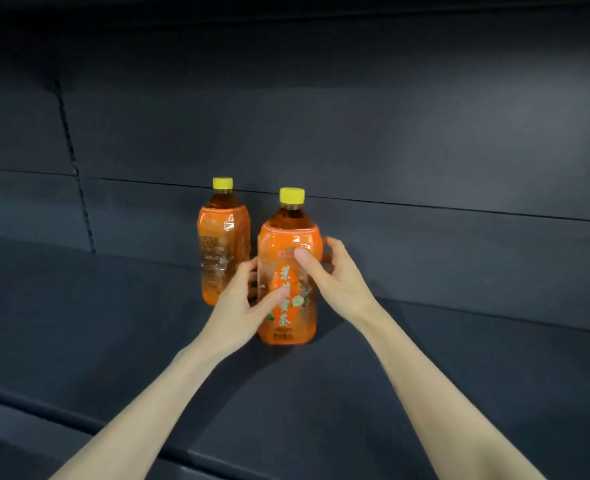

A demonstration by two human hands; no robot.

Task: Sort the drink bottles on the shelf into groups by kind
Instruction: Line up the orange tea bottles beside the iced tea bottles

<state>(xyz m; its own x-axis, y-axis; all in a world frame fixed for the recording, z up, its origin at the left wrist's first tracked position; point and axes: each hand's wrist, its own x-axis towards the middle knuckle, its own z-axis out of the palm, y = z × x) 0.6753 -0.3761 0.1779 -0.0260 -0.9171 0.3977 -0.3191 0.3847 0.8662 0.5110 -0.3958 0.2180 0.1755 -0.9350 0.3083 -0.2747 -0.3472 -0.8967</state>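
Two tea bottles of the same kind, with orange labels and yellow caps, stand upright on the dark shelf [460,358]. The front bottle [289,237] has its label facing me. My left hand [243,306] grips its lower left side, thumb across the label. My right hand [335,275] grips its right side, thumb pressed on the upper label and fingers curled behind. The rear bottle [222,237] stands just behind and to the left, close to the back wall, with its label turned away.
The shelf's dark back wall [425,150] rises behind the bottles, with a slotted upright [75,168] at the left. A raised front lip [79,417] runs along the shelf's near edge.
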